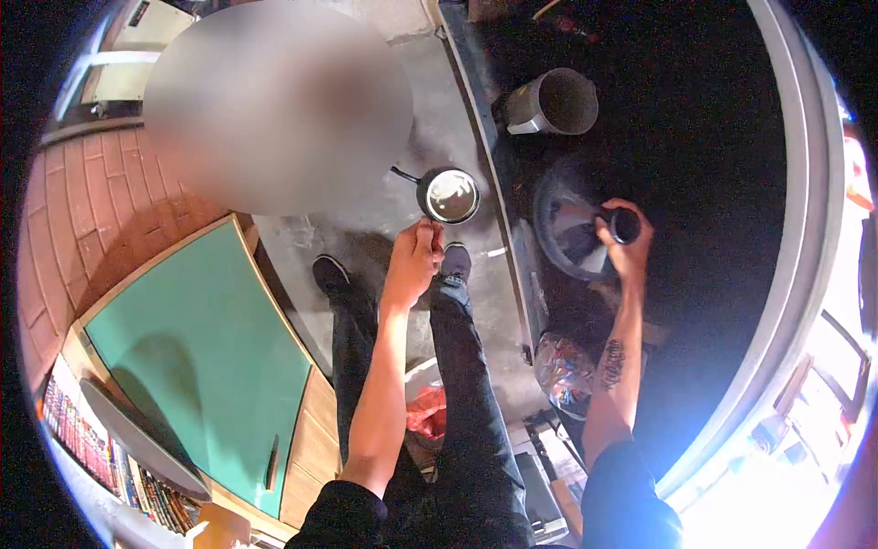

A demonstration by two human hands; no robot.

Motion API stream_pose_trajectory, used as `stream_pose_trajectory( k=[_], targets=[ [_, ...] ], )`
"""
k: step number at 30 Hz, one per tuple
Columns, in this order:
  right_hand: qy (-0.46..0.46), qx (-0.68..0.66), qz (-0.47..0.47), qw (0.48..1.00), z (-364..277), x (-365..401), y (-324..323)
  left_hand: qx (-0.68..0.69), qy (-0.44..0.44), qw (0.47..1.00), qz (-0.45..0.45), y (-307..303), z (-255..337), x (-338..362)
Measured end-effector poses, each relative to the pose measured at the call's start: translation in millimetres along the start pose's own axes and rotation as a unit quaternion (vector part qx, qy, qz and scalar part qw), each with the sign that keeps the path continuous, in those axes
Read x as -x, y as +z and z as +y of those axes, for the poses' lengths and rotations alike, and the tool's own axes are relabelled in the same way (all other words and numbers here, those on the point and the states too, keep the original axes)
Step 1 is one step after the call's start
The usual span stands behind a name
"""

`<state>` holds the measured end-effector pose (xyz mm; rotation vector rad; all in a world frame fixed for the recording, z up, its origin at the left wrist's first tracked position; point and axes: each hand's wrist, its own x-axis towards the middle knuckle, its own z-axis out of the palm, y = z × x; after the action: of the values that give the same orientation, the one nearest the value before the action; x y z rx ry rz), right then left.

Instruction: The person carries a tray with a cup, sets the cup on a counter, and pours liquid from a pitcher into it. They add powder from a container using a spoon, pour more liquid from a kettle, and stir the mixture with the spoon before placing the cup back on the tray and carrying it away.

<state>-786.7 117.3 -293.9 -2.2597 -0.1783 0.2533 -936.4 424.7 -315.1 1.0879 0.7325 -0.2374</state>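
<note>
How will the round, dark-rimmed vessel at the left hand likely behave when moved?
The vessel is probably stiff, as its even, round shape suggests. It may tip, since the left hand appears to hold only its near side. Its thin protruding stem could snag.

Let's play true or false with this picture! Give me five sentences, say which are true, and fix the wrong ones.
1. The left hand holds the round, dark-rimmed vessel. True.
2. The right hand holds a flat green panel. False: it grips a small, dark, round-ended object.
3. The flat green panel has a pale wooden border. True.
4. The grey cylindrical container is in the left hand. False: neither hand touches it.
5. The dark forearm tattoo is on the left arm. False: it is on the right arm.
</note>
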Motion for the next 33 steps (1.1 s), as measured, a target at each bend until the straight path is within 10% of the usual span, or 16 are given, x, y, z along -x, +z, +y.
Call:
stream_pose_trajectory(
  k=[14,21,23,26,27,28,29,30,31,33],
  targets=[
    [0.088,-0.048,0.116,0.988,67.8,45.3,-89.2,0.012,-0.037,0.999,-0.022,19.7,36.3,31.3],
    [0.069,-0.344,0.172,0.921,82.6,79.6,-71.2,-0.028,-0.039,0.997,-0.065,27.0,60.2,48.0],
    [0.007,-0.452,0.146,0.880,89.7,98.7,-46.1,-0.028,-0.040,0.996,-0.076,30.0,71.7,56.1],
    [0.225,-0.430,0.377,0.789,115.2,120.0,60.9,-0.050,-0.055,0.992,-0.106,30.8,100.3,75.0],
    [0.403,-0.351,0.323,0.781,72.8,121.2,68.8,-0.062,-0.032,0.992,-0.104,35.1,114.2,84.9],
    [0.367,-0.531,0.429,0.632,107.4,134.4,118.8,-0.069,-0.021,0.991,-0.116,35.8,126.3,93.2],
    [0.435,-0.280,0.320,0.794,-28.9,136.5,94.4,-0.085,-0.044,0.987,-0.127,34.1,136.3,101.0],
    [0.273,-0.404,0.200,0.850,-23.4,160.3,109.2,-0.101,-0.066,0.983,-0.137,32.3,147.9,109.0],
    [0.093,-0.499,0.069,0.859,-15.2,190.9,127.6,-0.115,-0.049,0.978,-0.165,32.3,161.2,117.3],
    [0.153,-0.557,0.068,0.814,-80.7,217.9,143.3,-0.144,-0.043,0.969,-0.194,34.6,190.6,135.5]
  ],
)
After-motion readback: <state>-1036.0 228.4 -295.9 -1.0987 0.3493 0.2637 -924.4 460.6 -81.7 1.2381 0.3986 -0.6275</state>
